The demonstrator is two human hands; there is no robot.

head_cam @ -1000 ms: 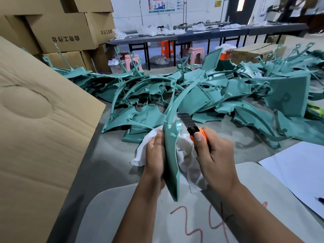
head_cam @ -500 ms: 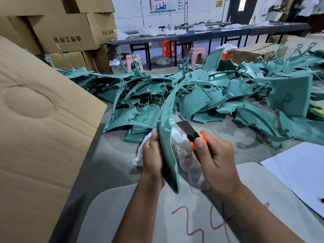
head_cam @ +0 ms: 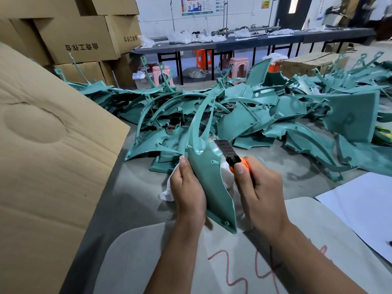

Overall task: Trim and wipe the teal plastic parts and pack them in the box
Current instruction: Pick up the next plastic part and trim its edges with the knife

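Left hand [head_cam: 187,190] fingers grip a teal part [head_cam: 212,183] and white cloth [head_cam: 169,190]; right hand [head_cam: 257,187] fingers clench an orange knife [head_cam: 234,161], blade against the part's edge.

Grey table [head_cam: 135,200], heap of teal plastic parts [head_cam: 265,117], white sheet [head_cam: 364,209], pale board [head_cam: 307,240] marked in red

1. A white wall [head_cam: 233,15] with a printed poster [head_cam: 199,6] closes the far side.
2. Long dark tables [head_cam: 265,42] stand before it, orange stools [head_cam: 203,58] and pink stools [head_cam: 238,66] on the grey floor [head_cam: 191,62].
3. Stacked cardboard cartons [head_cam: 78,37] fill the left corner.
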